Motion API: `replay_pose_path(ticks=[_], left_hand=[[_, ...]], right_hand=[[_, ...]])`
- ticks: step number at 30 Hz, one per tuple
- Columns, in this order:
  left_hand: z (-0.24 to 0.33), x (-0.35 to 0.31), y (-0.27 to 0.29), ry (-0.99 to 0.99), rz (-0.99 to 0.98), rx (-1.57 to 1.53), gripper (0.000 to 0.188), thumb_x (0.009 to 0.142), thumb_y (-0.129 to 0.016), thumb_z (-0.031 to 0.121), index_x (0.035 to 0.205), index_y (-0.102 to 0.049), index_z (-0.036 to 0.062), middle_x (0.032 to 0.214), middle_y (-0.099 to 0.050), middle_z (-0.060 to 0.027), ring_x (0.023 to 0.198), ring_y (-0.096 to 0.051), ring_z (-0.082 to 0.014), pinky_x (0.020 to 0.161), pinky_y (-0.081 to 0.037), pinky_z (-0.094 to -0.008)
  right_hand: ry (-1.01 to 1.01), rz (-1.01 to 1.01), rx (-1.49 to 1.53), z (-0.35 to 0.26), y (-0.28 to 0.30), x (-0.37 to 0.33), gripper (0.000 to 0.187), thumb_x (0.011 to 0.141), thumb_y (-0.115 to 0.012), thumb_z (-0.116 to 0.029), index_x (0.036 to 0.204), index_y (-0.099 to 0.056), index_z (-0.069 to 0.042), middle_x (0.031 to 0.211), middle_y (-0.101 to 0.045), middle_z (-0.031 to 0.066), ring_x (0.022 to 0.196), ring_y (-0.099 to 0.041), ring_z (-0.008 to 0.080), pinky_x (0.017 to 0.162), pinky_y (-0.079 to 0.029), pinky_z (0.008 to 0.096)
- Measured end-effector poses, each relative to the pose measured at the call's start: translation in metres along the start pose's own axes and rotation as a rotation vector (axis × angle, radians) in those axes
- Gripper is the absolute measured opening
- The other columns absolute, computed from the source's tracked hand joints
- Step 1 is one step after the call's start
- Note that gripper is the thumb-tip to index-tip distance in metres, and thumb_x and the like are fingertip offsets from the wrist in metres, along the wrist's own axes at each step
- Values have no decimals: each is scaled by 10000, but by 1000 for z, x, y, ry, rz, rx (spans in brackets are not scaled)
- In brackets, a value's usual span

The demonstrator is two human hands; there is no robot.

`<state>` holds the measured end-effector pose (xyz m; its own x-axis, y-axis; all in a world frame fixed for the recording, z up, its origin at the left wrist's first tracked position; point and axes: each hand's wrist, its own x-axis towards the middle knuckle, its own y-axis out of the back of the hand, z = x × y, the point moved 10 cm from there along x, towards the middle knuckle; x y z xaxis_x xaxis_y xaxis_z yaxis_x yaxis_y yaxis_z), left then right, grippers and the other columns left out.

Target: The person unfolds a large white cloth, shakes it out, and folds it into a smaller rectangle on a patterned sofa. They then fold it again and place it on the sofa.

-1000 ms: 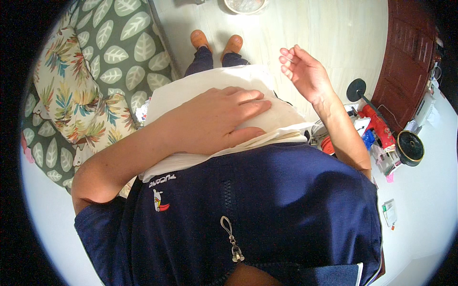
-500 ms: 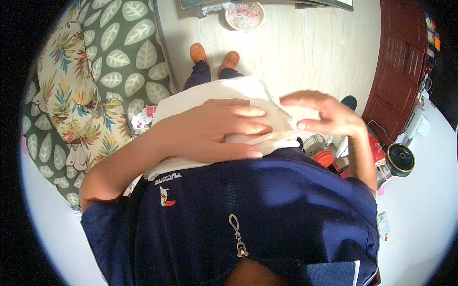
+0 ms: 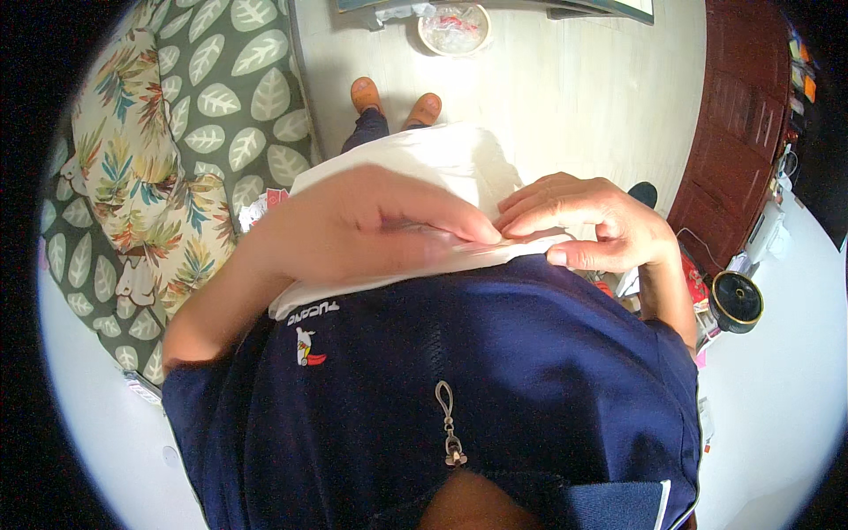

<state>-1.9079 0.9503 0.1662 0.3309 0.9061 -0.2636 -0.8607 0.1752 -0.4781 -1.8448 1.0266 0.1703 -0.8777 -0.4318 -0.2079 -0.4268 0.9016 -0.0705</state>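
A white cloth (image 3: 455, 155) lies spread over my lap, its near part gathered into folds against my dark blue top. My left hand (image 3: 367, 221), smeared by motion, bends over the cloth from the left. Its index finger and thumb close toward a fold, the index tip almost meeting my right fingertips. Curled over the cloth's right end, my right hand (image 3: 592, 221) pinches the gathered edge, thumb on the near side. The hands partly hide the folds between them.
A leaf-patterned green couch cover (image 3: 216, 106) with a floral cushion (image 3: 128, 132) is on the left, red-and-white cards (image 3: 265, 207) beside my lap. Ahead stands a round bin (image 3: 454, 31) with plastic inside. A dark red cabinet (image 3: 733, 132) and a black round object (image 3: 737, 302) are at right.
My left hand has gone from lying flat with spread fingers to bent, fingers together at the fold. My right hand has come down from just above the cloth onto its edge.
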Motion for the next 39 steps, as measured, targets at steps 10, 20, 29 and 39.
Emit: replay_pose_path(ticks=[10,20,29,39], left_hand=[[-21,-47,7,-42,8,496,601,912,-390,420,1333,-356,-7,1415,-284,-183,1321,-246,-313,1079,-158,-408],[6,-8,16,76,309,825,458,755,-613,302,1072,-544,-21,1021,-585,-205,948,-568,-348,819,-439,-380],[-8,-18,30,66,375,809,250,828,-514,175,1007,-552,6,737,-600,-188,686,-576,-354,646,-443,-405],[-4,0,-12,-38,199,1017,386,722,-653,303,996,-570,45,787,-603,-157,749,-592,-337,642,-457,-418]], right_hand=[[-82,74,-219,-8,3,-5,415,656,-600,-9,1068,-597,-54,947,-624,98,874,-589,284,807,-445,362],[62,124,-608,-49,38,44,192,786,-527,-49,955,-617,-31,800,-601,84,713,-580,187,623,-469,302],[10,58,-259,-34,69,62,377,912,-506,-335,1154,-569,-53,979,-622,58,931,-555,130,780,-451,256],[-871,502,310,176,28,-68,569,901,-409,-496,1269,-446,-63,1192,-531,131,1028,-551,211,858,-459,341]])
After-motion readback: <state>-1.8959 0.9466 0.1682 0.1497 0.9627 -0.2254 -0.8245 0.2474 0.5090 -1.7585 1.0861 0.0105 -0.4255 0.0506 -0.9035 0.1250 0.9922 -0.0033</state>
